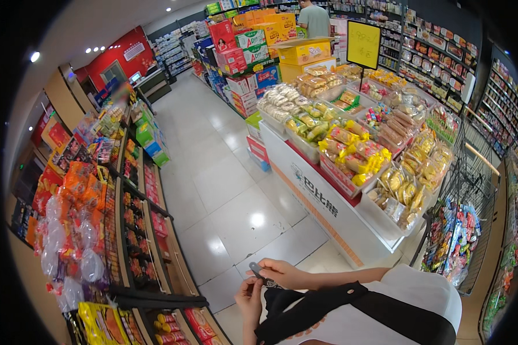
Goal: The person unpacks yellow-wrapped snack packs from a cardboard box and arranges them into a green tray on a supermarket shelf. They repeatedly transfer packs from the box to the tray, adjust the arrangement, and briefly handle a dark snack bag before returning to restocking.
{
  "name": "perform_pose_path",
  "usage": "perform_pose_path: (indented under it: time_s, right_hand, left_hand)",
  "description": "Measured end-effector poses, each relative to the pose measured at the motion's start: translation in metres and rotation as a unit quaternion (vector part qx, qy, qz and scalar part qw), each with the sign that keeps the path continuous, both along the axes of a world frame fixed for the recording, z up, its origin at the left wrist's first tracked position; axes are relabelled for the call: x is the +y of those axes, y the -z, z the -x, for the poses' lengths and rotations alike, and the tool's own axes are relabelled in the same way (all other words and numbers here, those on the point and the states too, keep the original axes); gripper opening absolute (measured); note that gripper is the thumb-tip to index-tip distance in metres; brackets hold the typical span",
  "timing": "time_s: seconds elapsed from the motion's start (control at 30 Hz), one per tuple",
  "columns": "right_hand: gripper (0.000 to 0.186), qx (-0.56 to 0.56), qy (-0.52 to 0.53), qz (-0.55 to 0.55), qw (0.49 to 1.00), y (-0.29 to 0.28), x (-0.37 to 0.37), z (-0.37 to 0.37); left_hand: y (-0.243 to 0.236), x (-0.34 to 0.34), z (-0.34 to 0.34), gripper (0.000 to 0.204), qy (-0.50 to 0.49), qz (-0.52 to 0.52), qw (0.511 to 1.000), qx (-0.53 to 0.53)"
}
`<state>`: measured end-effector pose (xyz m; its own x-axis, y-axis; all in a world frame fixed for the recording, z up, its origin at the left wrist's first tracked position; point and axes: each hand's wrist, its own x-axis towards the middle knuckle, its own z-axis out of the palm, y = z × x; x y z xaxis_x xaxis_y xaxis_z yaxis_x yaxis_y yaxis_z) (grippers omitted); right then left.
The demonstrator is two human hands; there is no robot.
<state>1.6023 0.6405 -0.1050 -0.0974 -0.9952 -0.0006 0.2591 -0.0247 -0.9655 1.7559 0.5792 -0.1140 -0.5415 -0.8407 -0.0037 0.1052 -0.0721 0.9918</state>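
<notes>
My right hand (284,273) reaches in from the right, its fingers closed on a small flat dark-grey piece (255,268) with a rounded end. Its kind is too small to make out. My left hand (248,295) comes up from the lower edge, with its fingertips pinched at the lower part of the same piece. A black strap (360,294) crosses my white shirt, and black cloth (279,305) hangs just below both hands.
To the right stands a white display counter (316,198) with clear bins of wrapped snacks and a yellow sign (363,45). Stocked shelves (133,213) line the left. A tiled aisle (224,184) runs between them. A wire cage (452,236) holds packets. Another person (315,22) stands far back.
</notes>
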Motion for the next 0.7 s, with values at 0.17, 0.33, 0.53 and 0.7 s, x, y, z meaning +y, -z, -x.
perform_pose_path:
  time_s: [0.17, 0.33, 0.53, 0.7]
  right_hand:
    - [0.021, 0.074, -0.042, -0.031, 0.996, -0.015, -0.135, 0.035]
    - [0.048, 0.14, -0.196, -0.139, 0.96, -0.038, -0.227, 0.075]
    - [0.031, 0.086, -0.163, -0.184, 0.966, -0.022, -0.334, 0.11]
    - [0.028, 0.038, -0.124, -0.204, 0.97, 0.01, -0.446, 0.178]
  left_hand:
    - [-0.006, -0.163, 0.003, 0.01, -0.019, 0.029, 0.999, -0.034]
    - [-0.037, -0.293, 0.04, 0.01, 0.063, 0.033, 0.996, -0.045]
    - [-0.011, -0.404, 0.104, 0.008, 0.102, -0.067, 0.992, -0.033]
    - [0.01, -0.513, 0.174, 0.011, 0.103, -0.074, 0.99, -0.064]
